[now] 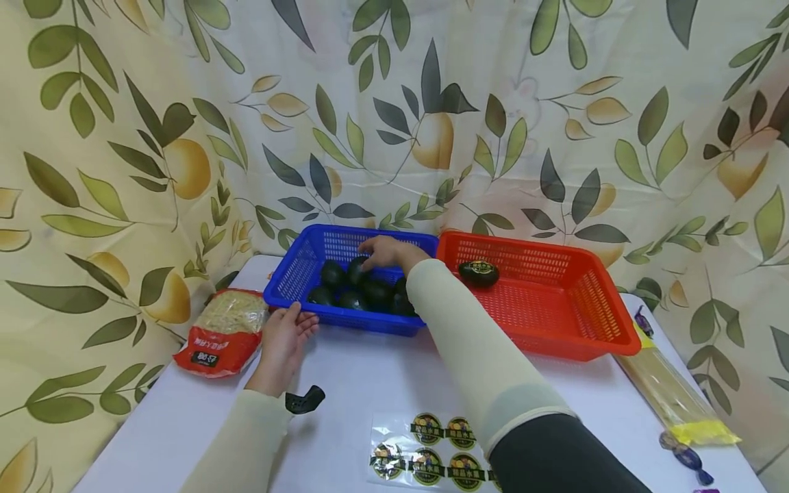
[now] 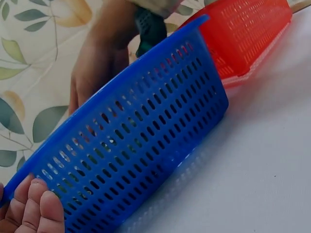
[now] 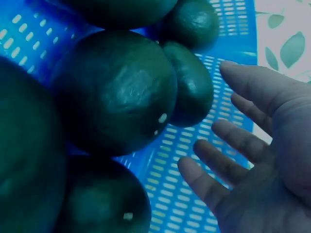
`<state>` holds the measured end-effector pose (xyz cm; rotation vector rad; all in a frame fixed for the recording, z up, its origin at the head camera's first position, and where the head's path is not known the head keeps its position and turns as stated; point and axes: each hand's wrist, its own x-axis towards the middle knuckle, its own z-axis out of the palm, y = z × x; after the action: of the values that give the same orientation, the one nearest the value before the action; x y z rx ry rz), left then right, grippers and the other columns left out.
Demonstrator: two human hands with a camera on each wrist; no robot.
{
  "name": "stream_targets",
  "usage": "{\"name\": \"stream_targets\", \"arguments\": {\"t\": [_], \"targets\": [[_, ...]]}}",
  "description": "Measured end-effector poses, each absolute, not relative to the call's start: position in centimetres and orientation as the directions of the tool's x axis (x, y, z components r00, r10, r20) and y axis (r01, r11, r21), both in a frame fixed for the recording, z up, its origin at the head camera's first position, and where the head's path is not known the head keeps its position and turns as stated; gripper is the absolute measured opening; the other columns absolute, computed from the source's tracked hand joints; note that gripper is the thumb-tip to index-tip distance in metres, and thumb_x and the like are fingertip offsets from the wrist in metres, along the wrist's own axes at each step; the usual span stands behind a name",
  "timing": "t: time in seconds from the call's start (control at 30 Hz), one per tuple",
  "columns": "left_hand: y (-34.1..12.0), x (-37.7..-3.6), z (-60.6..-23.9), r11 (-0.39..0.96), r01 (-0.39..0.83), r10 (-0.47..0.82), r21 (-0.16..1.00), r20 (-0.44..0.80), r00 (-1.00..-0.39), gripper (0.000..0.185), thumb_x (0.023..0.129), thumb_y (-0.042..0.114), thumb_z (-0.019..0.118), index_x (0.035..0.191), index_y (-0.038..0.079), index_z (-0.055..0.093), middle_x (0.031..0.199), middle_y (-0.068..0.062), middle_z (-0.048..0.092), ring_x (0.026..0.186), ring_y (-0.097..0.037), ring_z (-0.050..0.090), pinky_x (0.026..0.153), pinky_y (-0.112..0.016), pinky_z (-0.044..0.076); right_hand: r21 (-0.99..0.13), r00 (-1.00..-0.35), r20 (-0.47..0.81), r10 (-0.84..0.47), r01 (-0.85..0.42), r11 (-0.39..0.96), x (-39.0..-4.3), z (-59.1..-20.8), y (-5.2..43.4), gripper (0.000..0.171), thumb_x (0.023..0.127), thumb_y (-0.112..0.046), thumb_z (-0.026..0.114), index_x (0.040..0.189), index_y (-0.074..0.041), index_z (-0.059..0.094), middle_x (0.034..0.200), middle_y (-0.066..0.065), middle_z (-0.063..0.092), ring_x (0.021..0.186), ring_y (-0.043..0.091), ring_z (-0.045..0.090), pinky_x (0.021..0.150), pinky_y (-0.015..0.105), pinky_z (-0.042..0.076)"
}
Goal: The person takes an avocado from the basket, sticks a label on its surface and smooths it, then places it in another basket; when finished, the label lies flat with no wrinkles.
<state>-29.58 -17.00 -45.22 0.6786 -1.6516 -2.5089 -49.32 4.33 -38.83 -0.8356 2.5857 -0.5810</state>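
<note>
Right hand (image 1: 383,252) reaching into blue basket (image 1: 296,274), fingers (image 3: 228,160) spread and released, dark avocados (image 1: 360,291) just below and left of fingertips, none gripped; nearer than left hand (image 1: 285,340), whose fingers lie straight against basket's near rim on surface (image 1: 364,376)

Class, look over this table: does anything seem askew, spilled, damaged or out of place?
Nothing is spilled or damaged. The only oddity: one dark avocado with a round label lies alone in the red plastic basket, while the unlabelled ones crowd the blue plastic basket.
</note>
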Motion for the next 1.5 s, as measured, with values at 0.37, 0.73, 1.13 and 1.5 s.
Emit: {"name": "stream_targets", "arguments": {"t": [0.37, 0.73, 1.13, 1.5], "targets": [[-15.0, -29.9, -45.3, -0.391, -0.173, -0.265, 0.904, -0.290, -0.920, 0.019, 0.111, 0.028, 0.049, 0.114, 0.009, 0.046, 0.102, -0.009, 0.068, 0.088, -0.018, 0.071, 0.085, -0.029, 0.062, -0.290, -0.761, -0.379, -0.526, -0.442, 0.849, -48.3, -38.7, 5.0, 0.060, 0.103, -0.022, 0.064, 0.159, -0.023, 0.042, 0.164, 0.010, 0.041, 0.154, 0.037, 0.032, 0.126, 0.061, 0.022], [-14.2, -29.9, -45.2, -0.378, -0.187, -0.250, 0.907, -0.295, -0.922, 0.020, 0.112, 0.027, 0.046, 0.115, 0.008, 0.048, 0.102, -0.010, 0.069, 0.087, -0.018, 0.070, 0.081, -0.028, 0.061, -0.226, -0.778, -0.432, -0.456, -0.396, 0.890, -47.2, -38.1, 5.7, 0.059, 0.098, -0.038, 0.069, 0.148, -0.010, 0.052, 0.153, 0.012, 0.053, 0.140, 0.032, 0.048, 0.120, 0.053, 0.037], [-15.6, -29.5, -45.0, -0.372, -0.210, -0.243, 0.904, -0.314, -0.918, 0.019, 0.112, 0.029, 0.046, 0.118, 0.011, 0.048, 0.104, -0.006, 0.068, 0.100, -0.022, 0.069, 0.088, -0.028, 0.061, -0.413, -0.777, -0.186, -0.601, -0.494, 0.765, -46.1, -35.5, 7.3, 0.069, 0.096, -0.044, 0.069, 0.149, -0.004, 0.049, 0.148, 0.015, 0.056, 0.134, 0.031, 0.052, 0.118, 0.044, 0.041], [-17.1, -29.0, -44.7, -0.371, -0.199, -0.260, 0.907, -0.307, -0.916, 0.017, 0.112, 0.030, 0.046, 0.117, 0.013, 0.046, 0.102, -0.002, 0.069, 0.098, -0.018, 0.070, 0.091, -0.028, 0.060, -0.626, -0.754, -0.053, -0.654, -0.485, 0.610, -39.8, -33.7, 10.6, 0.054, 0.093, -0.046, 0.074, 0.136, -0.016, 0.060, 0.123, 0.006, 0.064, 0.113, 0.026, 0.056, 0.096, 0.044, 0.053]]}}
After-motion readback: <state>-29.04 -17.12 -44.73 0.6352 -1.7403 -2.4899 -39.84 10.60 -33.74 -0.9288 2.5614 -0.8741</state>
